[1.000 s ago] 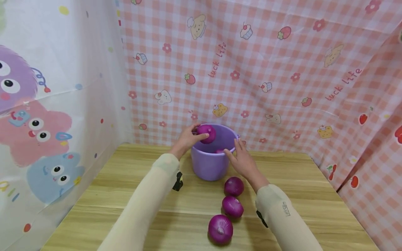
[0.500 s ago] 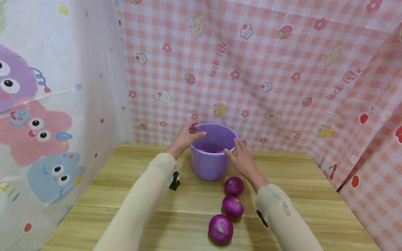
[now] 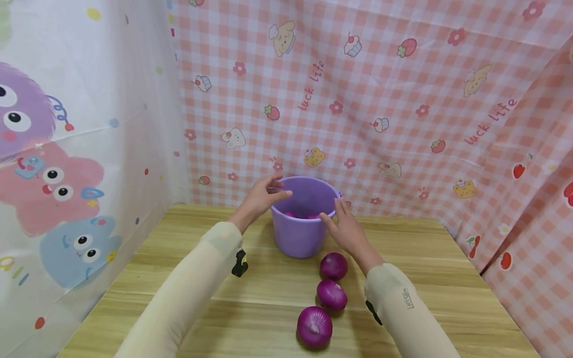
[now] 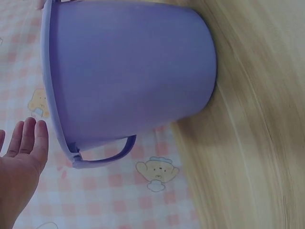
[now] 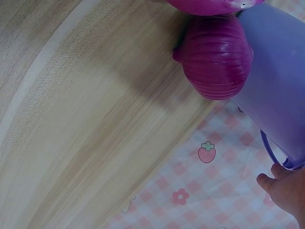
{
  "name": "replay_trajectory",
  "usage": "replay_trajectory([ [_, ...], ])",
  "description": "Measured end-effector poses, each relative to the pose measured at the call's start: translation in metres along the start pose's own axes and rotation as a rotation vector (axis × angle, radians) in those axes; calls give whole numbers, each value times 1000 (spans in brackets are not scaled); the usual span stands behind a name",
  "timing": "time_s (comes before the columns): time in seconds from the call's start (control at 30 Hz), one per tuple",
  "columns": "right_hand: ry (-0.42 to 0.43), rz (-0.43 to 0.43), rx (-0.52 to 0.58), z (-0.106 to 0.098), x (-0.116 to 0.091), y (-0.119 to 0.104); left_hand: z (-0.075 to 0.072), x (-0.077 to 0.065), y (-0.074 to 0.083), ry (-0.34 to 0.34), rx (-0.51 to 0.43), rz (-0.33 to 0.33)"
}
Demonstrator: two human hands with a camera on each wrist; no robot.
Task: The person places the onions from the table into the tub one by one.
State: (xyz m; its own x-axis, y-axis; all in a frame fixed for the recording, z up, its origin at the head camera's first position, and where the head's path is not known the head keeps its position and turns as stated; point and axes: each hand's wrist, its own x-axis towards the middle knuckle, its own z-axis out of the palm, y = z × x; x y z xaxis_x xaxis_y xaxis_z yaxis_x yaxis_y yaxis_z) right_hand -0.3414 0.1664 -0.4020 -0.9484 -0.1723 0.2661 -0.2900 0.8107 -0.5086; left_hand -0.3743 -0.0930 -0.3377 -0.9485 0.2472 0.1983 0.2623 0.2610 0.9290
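Observation:
A purple bucket (image 3: 299, 233) stands upright on the wooden table, with red onions (image 3: 312, 217) partly visible inside behind its near rim. My left hand (image 3: 264, 196) is held at the bucket's left rim, fingers apart and holding nothing; in the left wrist view that hand (image 4: 21, 169) is beside the rim, palm showing. At the right rim, my right hand (image 3: 349, 231) holds the bucket, thumb at the near edge and fingers farther back. Three red onions lie in a line in front: one near the bucket (image 3: 333, 266), a middle onion (image 3: 332, 295), and the nearest onion (image 3: 315, 326).
Behind the table (image 3: 250, 308) hangs a pink checked cloth (image 3: 380, 89) with cartoon prints. A white cartoon cloth (image 3: 134, 149) hangs on the left. The bucket's purple handle (image 4: 112, 157) hangs down along its side. Black wrist straps show at both sleeves.
My left hand has let a red onion drop into the bucket, then drawn back slightly to the left. The right hand and the onions on the table have stayed in place.

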Motion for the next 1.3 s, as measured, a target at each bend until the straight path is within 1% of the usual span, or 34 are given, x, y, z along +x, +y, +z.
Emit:
replay_trajectory([
  [0.17,1,-4,5,0,0,0,0,-8,0,-23,15,10],
  [0.37,4,-9,5,0,0,-1,1,-19,-4,-62,-9,8],
  [0.5,1,-7,10,0,0,-1,3,-28,-6,-85,-36,37],
  [0.67,-4,-5,19,0,0,-2,8,-40,-10,-139,-53,66],
  [0.73,-4,-6,19,0,0,-2,10,-46,-14,-164,-56,73],
  [0.83,-1,-6,19,0,-1,-2,14,-54,-20,-181,-58,70],
  [1.0,4,-10,19,0,-1,-2,19,-71,-29,-204,-32,77],
  [1.1,7,-10,20,0,-1,-2,24,-81,-36,-230,-30,81],
  [1.3,12,-5,17,0,-1,-1,37,-95,-49,-289,-44,57],
])
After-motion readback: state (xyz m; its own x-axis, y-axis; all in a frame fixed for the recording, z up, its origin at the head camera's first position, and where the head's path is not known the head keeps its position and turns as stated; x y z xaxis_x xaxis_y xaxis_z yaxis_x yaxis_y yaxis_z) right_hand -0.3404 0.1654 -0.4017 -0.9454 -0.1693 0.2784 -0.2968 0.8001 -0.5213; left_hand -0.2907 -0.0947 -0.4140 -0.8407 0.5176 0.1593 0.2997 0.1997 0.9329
